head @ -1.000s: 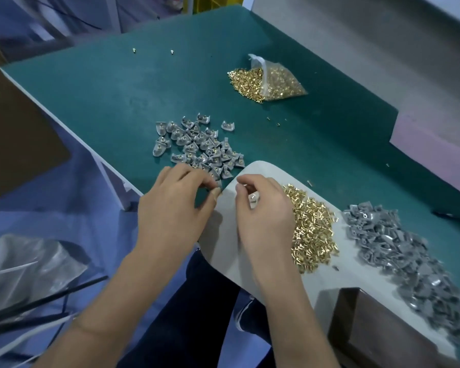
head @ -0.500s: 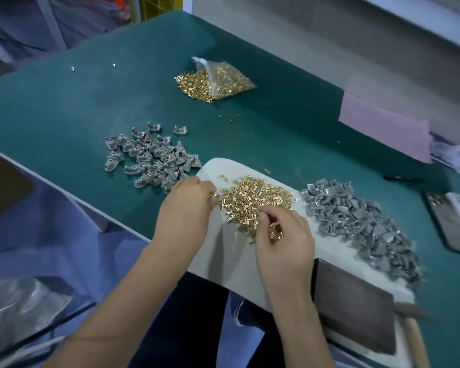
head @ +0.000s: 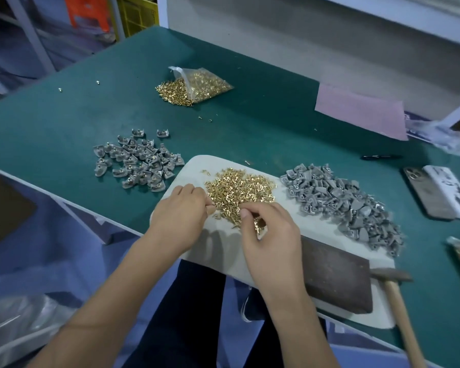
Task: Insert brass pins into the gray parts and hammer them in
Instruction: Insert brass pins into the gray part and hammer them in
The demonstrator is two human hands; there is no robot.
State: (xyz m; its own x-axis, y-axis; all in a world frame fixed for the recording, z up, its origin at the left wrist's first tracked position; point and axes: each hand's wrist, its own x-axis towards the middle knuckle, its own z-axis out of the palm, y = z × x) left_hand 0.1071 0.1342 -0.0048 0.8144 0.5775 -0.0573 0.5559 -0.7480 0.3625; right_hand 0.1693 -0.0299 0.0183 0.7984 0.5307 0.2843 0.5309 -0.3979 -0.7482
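Observation:
A loose pile of brass pins (head: 239,189) lies on a white board (head: 298,227) at the table's near edge. Right of it sits a heap of gray parts (head: 343,205). A smaller group of gray parts with brass pins in them (head: 138,163) lies on the green mat to the left. My left hand (head: 181,219) has its fingers curled at the pile's left edge and pinches a pin. My right hand (head: 271,235) curls over the pile's near edge and holds several pins under its fingers. A hammer (head: 398,301) lies at the board's right end.
A dark block (head: 335,274) rests on the board just right of my right wrist. An open bag of brass pins (head: 197,86) lies further back, a pink sheet (head: 361,112) behind right, and a phone (head: 425,192) at the right. Stray pins dot the green table (head: 64,123).
Both hands left the spot beside the finished gray parts and moved right to the brass pin pile. My view swung right, so the block, hammer and phone came into sight.

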